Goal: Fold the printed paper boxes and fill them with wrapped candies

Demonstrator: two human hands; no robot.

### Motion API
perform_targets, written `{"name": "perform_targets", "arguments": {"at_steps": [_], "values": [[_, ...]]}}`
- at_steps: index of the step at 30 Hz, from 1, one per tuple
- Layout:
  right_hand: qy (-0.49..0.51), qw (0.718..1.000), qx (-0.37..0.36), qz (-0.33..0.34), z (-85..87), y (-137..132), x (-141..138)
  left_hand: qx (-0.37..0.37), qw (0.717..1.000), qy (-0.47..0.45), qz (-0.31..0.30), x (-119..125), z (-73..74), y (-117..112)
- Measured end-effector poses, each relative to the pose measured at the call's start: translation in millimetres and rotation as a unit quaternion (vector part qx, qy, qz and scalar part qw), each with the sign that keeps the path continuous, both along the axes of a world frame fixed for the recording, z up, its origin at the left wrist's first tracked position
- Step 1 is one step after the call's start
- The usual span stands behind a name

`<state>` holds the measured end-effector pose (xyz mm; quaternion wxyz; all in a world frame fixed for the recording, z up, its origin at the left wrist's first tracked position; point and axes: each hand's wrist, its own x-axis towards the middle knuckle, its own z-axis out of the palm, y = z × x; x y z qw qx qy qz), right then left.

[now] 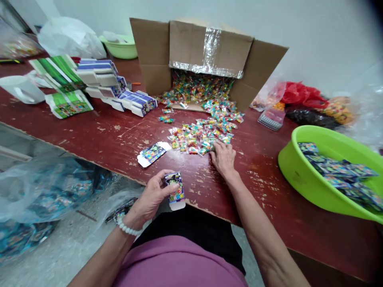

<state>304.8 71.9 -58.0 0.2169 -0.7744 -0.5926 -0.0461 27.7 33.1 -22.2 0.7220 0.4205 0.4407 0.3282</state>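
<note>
My left hand (152, 195) holds a small printed carton (175, 189) between thumb and fingers, just over the table's front edge. A white flap sticks out at the carton's lower end. My right hand (224, 158) is at the near right edge of a pile of small clear candy packets (191, 137), its fingers curled round a packet; the fingertips are partly hidden. Another flattened carton (153, 154) with white end flaps lies on the table, left of the pile. Behind, a cardboard box (209, 48) lies open towards me, with candy packets spilling out.
On the right stands a green basin (299, 175) holding filled cartons. Stacks of flat cartons (139, 102) and a white mug (22, 89) are at the left. Red plastic bags (302, 95) lie at the back right. Below the table edge hangs a clear bag (60, 187) of blue packages.
</note>
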Motion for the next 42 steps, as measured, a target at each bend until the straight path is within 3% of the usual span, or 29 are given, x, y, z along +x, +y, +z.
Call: {"name": "perform_targets", "arguments": {"at_steps": [3,5,7,9,12,14,17,19,21,27,34,38,42], "values": [[0.069,0.993,0.09,-0.025,-2.8,-0.7,9.1,0.018,0.999,0.038,0.02,-9.5,-2.2,4.1],[0.193,0.966,0.166,-0.053,0.1,-10.2,9.8,0.009,0.999,0.034,0.011,-14.3,-1.7,7.7],[0.362,0.91,0.189,-0.068,4.2,-24.1,5.3,-0.003,1.0,0.021,0.007,-17.0,-0.6,11.4],[0.527,0.832,0.16,-0.068,8.0,-39.6,-4.1,-0.012,1.0,0.01,0.026,-17.6,0.0,14.0],[0.676,0.724,0.117,-0.068,13.5,-61.6,-23.0,-0.032,0.998,-0.012,0.059,-16.5,-0.3,14.1],[0.717,0.687,0.098,-0.071,18.1,-74.1,-35.3,-0.053,0.997,-0.022,0.06,-15.2,-0.5,11.6],[0.741,0.666,0.071,-0.058,25.9,-89.0,-50.2,-0.076,0.995,-0.032,0.05,-12.8,0.3,5.4],[0.743,0.666,0.059,-0.042,30.0,-96.5,-58.2,-0.081,0.994,-0.042,0.054,-10.6,1.4,1.3],[0.727,0.684,0.053,-0.026,32.1,-102.3,-65.0,-0.081,0.993,-0.055,0.061,-8.2,2.2,-2.4],[0.544,0.834,0.085,0.026,30.3,-112.6,-77.2,-0.049,0.994,-0.084,0.052,-3.5,-0.4,-14.1],[0.358,0.924,0.123,0.056,36.7,-115.5,-77.6,-0.023,0.995,-0.093,0.031,-3.5,-4.1,-22.5],[0.284,0.945,0.149,0.071,40.8,-115.1,-81.7,0.054,0.997,-0.059,0.022,-3.4,-4.0,-25.4],[0.361,0.92,0.082,0.128,41.2,-115.5,-87.0,0.093,0.995,-0.022,-0.015,-1.9,-2.6,-30.8]]}}
